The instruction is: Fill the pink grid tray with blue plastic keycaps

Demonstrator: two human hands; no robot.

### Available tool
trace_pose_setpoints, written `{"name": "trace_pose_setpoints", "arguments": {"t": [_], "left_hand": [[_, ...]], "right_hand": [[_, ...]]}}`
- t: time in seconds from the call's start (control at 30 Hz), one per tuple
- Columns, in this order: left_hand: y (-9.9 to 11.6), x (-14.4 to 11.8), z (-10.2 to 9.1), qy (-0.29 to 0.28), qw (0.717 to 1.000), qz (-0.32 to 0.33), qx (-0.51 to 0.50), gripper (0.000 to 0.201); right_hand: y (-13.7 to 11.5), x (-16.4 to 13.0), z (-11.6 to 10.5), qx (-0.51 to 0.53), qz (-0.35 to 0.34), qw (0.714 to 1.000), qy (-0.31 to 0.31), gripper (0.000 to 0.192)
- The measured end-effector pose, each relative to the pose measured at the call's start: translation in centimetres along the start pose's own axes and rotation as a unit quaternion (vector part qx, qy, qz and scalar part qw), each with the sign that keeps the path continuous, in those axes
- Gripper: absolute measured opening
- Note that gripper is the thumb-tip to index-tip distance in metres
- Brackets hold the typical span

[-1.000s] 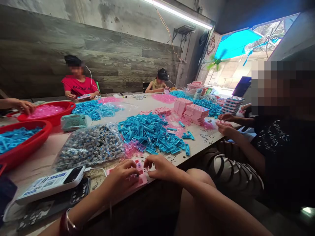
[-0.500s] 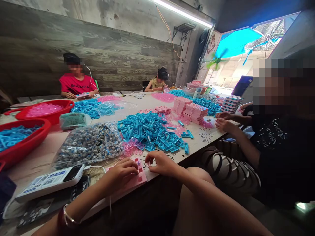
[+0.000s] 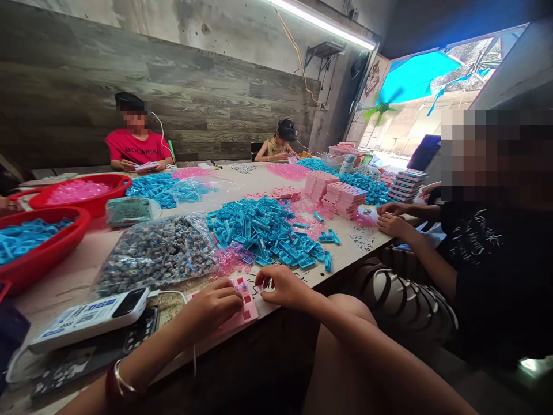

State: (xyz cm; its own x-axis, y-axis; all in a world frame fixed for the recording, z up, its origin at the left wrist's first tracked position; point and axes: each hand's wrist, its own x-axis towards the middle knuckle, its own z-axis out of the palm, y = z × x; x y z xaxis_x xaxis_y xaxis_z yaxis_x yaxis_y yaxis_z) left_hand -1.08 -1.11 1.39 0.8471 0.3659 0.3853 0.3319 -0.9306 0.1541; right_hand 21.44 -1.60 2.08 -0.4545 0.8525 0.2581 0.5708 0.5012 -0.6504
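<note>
My left hand (image 3: pixel 216 305) lies on a pink plastic panel (image 3: pixel 249 311) with square openings at the table's edge. Its fingers are bent and pressed together over the panel, and whatever is under the fingertips is hidden. Just right of the panel, my right hand (image 3: pixel 283 286) pinches a small clear pinkish piece (image 3: pixel 261 289) between thumb and fingertips. Beyond my hands are a heap of blue plastic housings (image 3: pixel 254 227) and a scatter of clear pink pieces (image 3: pixel 231 259). A clear bag (image 3: pixel 159 251) of small grey-and-blue parts lies to the left.
A white power bank (image 3: pixel 93 320) with a cable sits by my left forearm. Red basins (image 3: pixel 64 230) hold blue and pink parts. Stacks of pink panels (image 3: pixel 343 199) stand farther back. A co-worker in black (image 3: pixel 484 248) sits close on my right; two others sit across the table.
My hands stay almost in place, with a slight shift of the left fingers on the panel. At right, the co-worker's hands have lowered toward the table.
</note>
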Motion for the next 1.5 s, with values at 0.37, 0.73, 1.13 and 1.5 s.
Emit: {"name": "trace_pose_setpoints", "arguments": {"t": [0.37, 0.73, 1.13, 1.5], "left_hand": [[-0.1, -0.1, 0.5, 0.034, 0.999, -0.021, 0.011, 0.013], [-0.2, 0.4, 0.5, 0.066, 0.998, -0.007, 0.007, 0.014], [-0.4, 0.3, 0.8, 0.067, 0.997, -0.024, -0.025, 0.015], [-0.6, -0.1, 1.2, 0.045, 0.994, -0.066, -0.069, 0.015]], "right_hand": [[0.0, 0.2, 0.1, -0.013, -0.005, 1.0, 0.002, 0.022], [-0.2, 0.1, 0.2, -0.012, -0.01, 1.0, 0.004, 0.022], [-0.2, 0.2, 0.1, -0.015, -0.012, 1.0, 0.004, 0.021], [-0.2, 0.1, 0.2, -0.017, -0.007, 1.0, -0.004, 0.021]]}}
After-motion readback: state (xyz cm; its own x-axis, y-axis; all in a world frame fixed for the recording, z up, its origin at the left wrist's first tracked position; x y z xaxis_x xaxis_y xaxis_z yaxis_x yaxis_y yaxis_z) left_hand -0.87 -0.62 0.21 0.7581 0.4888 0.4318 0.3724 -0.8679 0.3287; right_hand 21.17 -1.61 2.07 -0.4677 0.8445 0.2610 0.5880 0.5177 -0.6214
